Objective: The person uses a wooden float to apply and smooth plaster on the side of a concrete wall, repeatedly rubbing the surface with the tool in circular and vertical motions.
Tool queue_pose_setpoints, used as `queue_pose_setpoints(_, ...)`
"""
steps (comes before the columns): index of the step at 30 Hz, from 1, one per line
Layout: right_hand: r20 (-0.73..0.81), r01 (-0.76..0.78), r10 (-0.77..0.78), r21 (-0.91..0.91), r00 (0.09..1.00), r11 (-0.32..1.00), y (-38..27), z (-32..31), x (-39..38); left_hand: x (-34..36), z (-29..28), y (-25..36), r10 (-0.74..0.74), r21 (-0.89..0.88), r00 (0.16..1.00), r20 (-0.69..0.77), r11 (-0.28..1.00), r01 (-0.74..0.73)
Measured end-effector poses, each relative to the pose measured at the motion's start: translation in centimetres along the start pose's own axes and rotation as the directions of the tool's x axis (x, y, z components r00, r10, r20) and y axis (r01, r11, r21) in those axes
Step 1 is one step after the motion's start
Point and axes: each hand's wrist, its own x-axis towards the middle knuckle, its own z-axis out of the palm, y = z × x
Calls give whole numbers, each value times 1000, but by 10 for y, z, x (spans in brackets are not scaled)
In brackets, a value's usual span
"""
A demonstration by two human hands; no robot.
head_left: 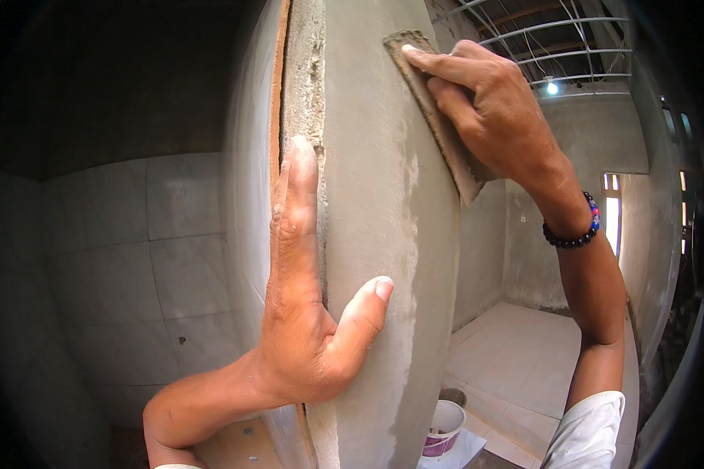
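A grey plastered wall end (368,203) stands upright before me, damp and darker along its right side. My left hand (305,344) lies against its rough left edge, fingers stretched upward and thumb apart on the plaster; it holds nothing. Higher up and to the right, my right hand (493,109) grips a thin rectangular plastering float (438,133) crusted with mortar. The float is tilted, its face toward the plaster near the wall's right edge. Its grip is hidden behind my fingers. A dark beaded bracelet (575,234) circles my right wrist.
Left of the wall end is a dim area with large tiles (188,273). At lower right, a white and purple bucket (443,428) stands on a pale sheet, with a darker container (454,396) behind it. Pale floor tiles (516,344) stretch beyond, under a metal ceiling frame (571,35).
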Motion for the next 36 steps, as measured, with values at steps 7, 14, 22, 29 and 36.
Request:
queue_pose_setpoints(7, 137, -516, 498, 225, 856, 826, 49, -2, 134, 12, -2, -1, 0, -92, 1000, 5, 996, 0)
queue_pose_setpoints(14, 16, -326, 330, 217, 944, 920, 48, 11, 79, 7, -10, 13, -77, -114, 997, 28, 990, 80)
queue_pose_setpoints(22, 142, -444, 424, 180, 895, 878, 47, 14, 149, 1, -6, 2, -37, -130, 999, -31, 991, 32)
queue_pose_setpoints(29, 107, -137, 135, 13, 985, 990, 95, 57, 62, -5, -1, -10, -83, -29, 996, -28, 996, 82)
queue_pose_setpoints(36, 180, -496, 463, 257, 868, 829, 36, 30, 152, -4, -7, -10, -59, -52, 997, -44, 997, 57)
